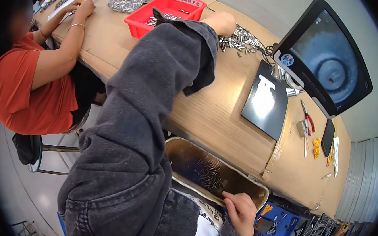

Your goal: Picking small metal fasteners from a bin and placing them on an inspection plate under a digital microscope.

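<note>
My left arm, in a dark grey sleeve, stretches across the table. Its left hand (223, 23) is at a pile of small silvery metal pins (244, 39), with curled fingers mostly hidden from view. Close to my body, my right hand (241, 212) grips the near rim of a long brown box (186, 149), fingers over the inside and thumb by the edge. Several of the same small metal pins (210, 175) lie loose on the box's floor. A red plastic bin (136, 27), partly covered by my left sleeve, holds more metal pieces.
A monitor (331, 62) with a magnified round shape stands over a black base plate (261, 106). Red-handled pliers (308, 118) and a dark phone-like slab (328, 137) lie to the right. A co-worker in an orange shirt (36, 88) sits left, near a bag of metal parts (127, 1).
</note>
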The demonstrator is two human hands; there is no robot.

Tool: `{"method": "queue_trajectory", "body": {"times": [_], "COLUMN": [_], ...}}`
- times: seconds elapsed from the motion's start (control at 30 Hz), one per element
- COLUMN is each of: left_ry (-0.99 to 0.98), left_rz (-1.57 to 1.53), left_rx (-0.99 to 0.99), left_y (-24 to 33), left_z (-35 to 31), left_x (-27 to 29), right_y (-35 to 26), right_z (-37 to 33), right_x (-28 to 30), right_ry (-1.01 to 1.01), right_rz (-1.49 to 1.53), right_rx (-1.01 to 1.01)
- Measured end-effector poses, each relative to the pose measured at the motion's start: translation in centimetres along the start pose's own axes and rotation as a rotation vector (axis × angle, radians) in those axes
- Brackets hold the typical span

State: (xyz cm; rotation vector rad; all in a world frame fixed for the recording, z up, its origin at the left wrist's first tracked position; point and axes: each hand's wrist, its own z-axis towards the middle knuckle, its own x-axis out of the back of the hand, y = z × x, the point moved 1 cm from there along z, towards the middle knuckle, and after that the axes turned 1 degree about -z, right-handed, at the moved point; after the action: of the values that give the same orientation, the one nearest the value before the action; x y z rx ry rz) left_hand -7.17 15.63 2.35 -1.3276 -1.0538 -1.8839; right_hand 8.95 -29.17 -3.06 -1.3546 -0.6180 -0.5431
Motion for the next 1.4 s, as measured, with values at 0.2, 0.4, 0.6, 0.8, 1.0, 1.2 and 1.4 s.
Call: {"method": "queue_trajectory", "body": {"times": [0.2, 0.4, 0.6, 0.8, 1.0, 1.2, 1.4], "left_ry": [-0.011, 0.037, 0.022, -0.116, -0.090, -0.330, -0.497], "left_rz": [-0.126, -0.157, -0.444, -0.153, -0.013, -0.052, -0.309], "left_rx": [0.203, 0.300, 0.044, -0.172, -0.247, -0.421, -0.550], "left_y": [-1.8, -1.9, -1.3, 2.9, 6.0, 5.9, 6.8], "left_z": [2.8, 5.7, 8.2, 9.7, 7.4, 7.9, 11.4], "left_x": [-1.6, -3.2, -4.6, -5.2, -5.8, -3.2, -8.8], "right_y": [0.2, 0.1, 0.1, 0.2, 0.3, 0.5, 0.6], "right_z": [0.0, 0.7, 1.2, 1.6, 1.9, 2.8, 2.4], "right_x": [0.0, 0.0, -0.1, -0.5, -0.6, -0.4, -0.5], "right_ry": [0.005, 0.029, 0.026, 0.025, 0.020, 0.021, 0.017], "right_rz": [0.064, 0.085, 0.084, 0.066, -0.020, -0.055, -0.046], "right_rx": [-0.119, -0.251, -0.297, -0.337, -0.309, -0.276, -0.224]}}
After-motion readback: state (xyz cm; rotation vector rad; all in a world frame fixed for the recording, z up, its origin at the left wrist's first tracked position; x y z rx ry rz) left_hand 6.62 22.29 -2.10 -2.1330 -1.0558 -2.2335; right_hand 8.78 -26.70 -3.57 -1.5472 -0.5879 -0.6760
